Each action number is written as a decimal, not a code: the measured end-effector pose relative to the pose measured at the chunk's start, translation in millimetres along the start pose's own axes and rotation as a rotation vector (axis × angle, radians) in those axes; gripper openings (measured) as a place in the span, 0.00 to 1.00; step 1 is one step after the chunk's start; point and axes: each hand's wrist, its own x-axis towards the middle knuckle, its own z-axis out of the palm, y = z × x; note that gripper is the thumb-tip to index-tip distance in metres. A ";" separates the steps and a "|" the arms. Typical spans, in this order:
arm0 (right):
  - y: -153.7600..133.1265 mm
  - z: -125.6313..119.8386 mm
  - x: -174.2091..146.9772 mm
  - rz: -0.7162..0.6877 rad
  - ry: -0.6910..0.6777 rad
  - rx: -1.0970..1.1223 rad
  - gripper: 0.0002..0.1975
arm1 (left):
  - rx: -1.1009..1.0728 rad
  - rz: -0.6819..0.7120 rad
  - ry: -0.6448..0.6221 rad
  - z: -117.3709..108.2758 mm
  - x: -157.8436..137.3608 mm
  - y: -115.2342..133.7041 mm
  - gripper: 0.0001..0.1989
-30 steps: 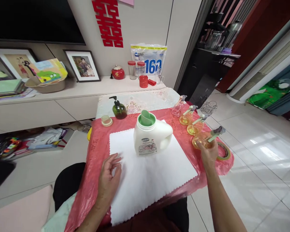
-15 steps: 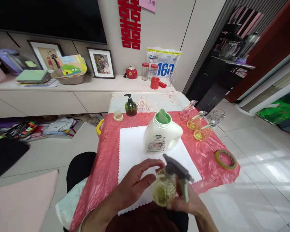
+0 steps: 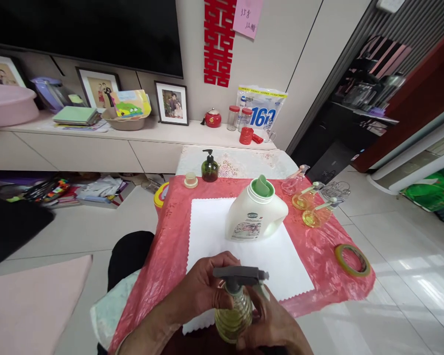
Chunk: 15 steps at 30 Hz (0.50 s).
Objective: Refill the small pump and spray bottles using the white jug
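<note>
Between my hands is a clear ribbed spray bottle [image 3: 232,318] with a grey trigger head and yellowish liquid inside. My left hand [image 3: 203,291] is closed on it from the left, its thumb just below the spray head. My right hand [image 3: 272,323] wraps the bottle's lower right side. Beyond them a big cream-white detergent jug [image 3: 246,224], uncapped with a green spout, stands on a white scalloped mat [image 3: 207,236]. A pale cap [image 3: 191,180] and a dark green pump bottle [image 3: 210,167] stand at the far left of the table.
A red plastic cover [image 3: 163,246] lies over the table. Along its right side stand several clear spray bottles [image 3: 313,214], some with yellow liquid, and a roll of tape [image 3: 352,260]. Behind is a white cabinet [image 3: 114,135] with picture frames, jars and a 160-marked bag [image 3: 262,116].
The spray bottle has turned from tilted to nearly upright and moved slightly left. My left hand has closed onto its neck area. The view has shifted a little to the left.
</note>
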 end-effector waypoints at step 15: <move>-5.6 -4.9 -3.4 -0.028 0.145 -0.137 0.53 | 0.181 0.007 0.006 -4.3 -7.6 9.7 0.16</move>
